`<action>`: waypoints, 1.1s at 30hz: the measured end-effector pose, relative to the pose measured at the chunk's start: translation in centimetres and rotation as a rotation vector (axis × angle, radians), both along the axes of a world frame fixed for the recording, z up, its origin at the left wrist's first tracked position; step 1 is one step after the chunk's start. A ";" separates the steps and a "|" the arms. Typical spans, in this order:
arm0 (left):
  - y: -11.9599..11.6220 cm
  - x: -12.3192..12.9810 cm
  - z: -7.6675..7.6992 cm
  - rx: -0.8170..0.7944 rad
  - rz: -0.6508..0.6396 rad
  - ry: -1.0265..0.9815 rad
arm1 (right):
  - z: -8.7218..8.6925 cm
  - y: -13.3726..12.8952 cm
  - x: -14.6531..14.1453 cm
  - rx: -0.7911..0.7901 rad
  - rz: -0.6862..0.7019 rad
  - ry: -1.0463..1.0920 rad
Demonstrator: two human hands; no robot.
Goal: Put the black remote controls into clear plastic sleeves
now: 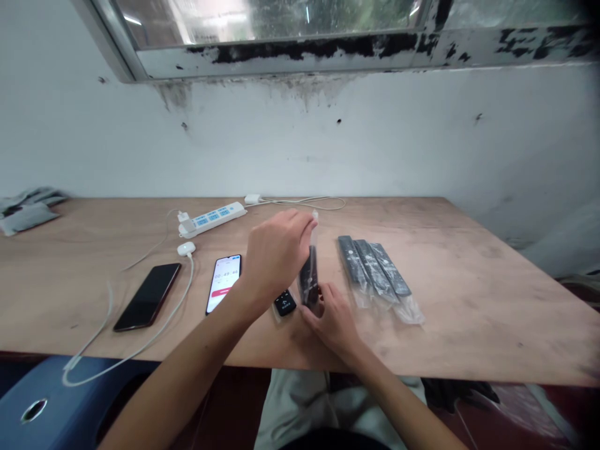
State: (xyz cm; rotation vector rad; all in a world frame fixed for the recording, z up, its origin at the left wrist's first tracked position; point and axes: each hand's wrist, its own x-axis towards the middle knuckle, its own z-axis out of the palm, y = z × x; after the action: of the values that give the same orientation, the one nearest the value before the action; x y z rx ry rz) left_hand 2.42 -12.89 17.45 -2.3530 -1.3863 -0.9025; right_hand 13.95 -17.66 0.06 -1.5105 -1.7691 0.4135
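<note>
A dark remote control point(308, 278) in a clear plastic bag is held between my hands above the table. My left hand point(281, 247) is raised, its fingers pinched on the upper end of the clear bag point(315, 232). Lower down, my right hand point(330, 312) grips the bottom of the bagged remote between thumb and fingers. Another black remote point(284, 303) lies on the table just left of it, partly hidden by my left forearm. To the right, several bagged dark remotes point(375, 269) lie side by side.
A lit phone point(225, 281) and a dark phone point(147, 297) lie on the left of the wooden table point(469, 300). Behind them are a white power strip point(213, 220) and cables. Grey cloth point(30, 209) rests at the far left. A blue stool point(60, 406) stands below the front edge.
</note>
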 end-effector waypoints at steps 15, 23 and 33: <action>0.2 -0.9 2.0 0.035 -0.029 -0.096 | 0.5 -0.1 -1.0 -0.022 -0.087 0.026; 0.7 -2.0 3.6 0.077 0.018 -0.168 | 0.8 -0.2 -0.7 -0.041 -0.074 0.104; 8.6 -12.8 3.5 0.237 0.280 -0.779 | 3.4 -1.6 3.3 -0.072 -0.099 0.119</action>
State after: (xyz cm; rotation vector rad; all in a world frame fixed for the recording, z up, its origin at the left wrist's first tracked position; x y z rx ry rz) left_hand -10.36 -4.33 20.90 -1.6177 -1.6748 -1.8769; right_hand 17.22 -19.29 3.43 -1.5829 -1.5953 0.5115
